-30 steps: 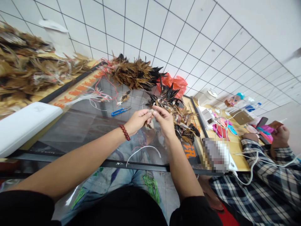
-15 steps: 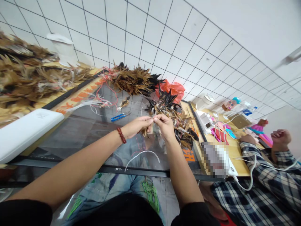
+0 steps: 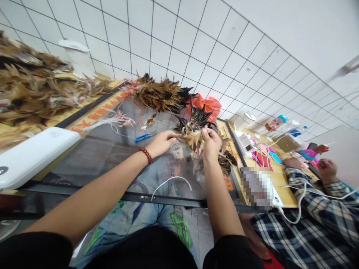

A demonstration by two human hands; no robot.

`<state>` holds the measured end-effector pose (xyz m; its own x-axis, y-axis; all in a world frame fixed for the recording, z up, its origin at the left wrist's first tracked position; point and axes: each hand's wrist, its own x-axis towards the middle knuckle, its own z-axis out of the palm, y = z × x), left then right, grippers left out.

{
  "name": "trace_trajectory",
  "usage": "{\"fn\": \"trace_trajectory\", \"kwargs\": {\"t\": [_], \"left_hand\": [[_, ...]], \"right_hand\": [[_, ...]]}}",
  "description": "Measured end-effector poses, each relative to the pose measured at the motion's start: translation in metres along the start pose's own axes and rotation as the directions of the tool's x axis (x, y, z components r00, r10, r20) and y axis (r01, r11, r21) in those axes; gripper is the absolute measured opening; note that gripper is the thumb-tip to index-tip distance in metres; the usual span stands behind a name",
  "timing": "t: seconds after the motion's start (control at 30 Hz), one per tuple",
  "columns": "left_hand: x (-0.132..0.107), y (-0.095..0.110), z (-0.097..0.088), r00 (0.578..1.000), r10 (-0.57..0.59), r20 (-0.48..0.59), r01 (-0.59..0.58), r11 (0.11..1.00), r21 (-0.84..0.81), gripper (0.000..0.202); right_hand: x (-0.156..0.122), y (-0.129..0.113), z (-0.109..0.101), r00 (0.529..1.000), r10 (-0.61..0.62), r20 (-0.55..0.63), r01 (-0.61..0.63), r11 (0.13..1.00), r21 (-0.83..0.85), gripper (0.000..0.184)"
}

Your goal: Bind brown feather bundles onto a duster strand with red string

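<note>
My left hand (image 3: 163, 142), with a beaded bracelet on its wrist, is closed in a pinch on one end of a small bunch of brown feathers (image 3: 193, 139). My right hand (image 3: 211, 145) pinches the other side of the bunch, its fingertips partly hidden. Right behind and beside it lies a loose pile of black and brown feathers (image 3: 199, 116). Below the bunch, a small whitish roll (image 3: 177, 152) sits on the glass tabletop (image 3: 106, 157). Blue thread snips (image 3: 143, 137) rest left of my left hand, near a small separate feather tuft (image 3: 149, 121).
A big feather bundle (image 3: 159, 95) tied with pink string and a red plastic bag (image 3: 207, 106) lie at the back. White strands (image 3: 109, 120) and a white power bank (image 3: 42, 155) are at left. A white cord (image 3: 171, 178) curves near the front edge. A co-worker's plaid sleeve (image 3: 308, 186) is at right.
My hands were together at the middle; now they have moved apart, the right hand going right and the left slightly left. Brown feathers now show between them, and the whitish roll is uncovered.
</note>
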<state>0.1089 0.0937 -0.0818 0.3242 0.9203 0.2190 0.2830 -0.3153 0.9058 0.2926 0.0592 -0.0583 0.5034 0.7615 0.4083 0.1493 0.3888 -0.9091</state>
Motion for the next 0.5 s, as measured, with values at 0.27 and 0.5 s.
{"fn": "trace_trajectory", "kwargs": {"t": [0.27,0.5], "left_hand": [[-0.002,0.015,-0.007,0.972,0.228,-0.05,-0.233,0.928,-0.289,0.034],[0.002,0.016,-0.017,0.991,0.13,0.002,-0.111,0.853,-0.509,0.035]], "right_hand": [[-0.008,-0.022,0.03,0.904,-0.17,0.392,0.27,0.938,-0.215,0.011],[-0.004,-0.014,0.064,0.901,-0.026,0.433,0.094,0.986,-0.136,0.019]]}}
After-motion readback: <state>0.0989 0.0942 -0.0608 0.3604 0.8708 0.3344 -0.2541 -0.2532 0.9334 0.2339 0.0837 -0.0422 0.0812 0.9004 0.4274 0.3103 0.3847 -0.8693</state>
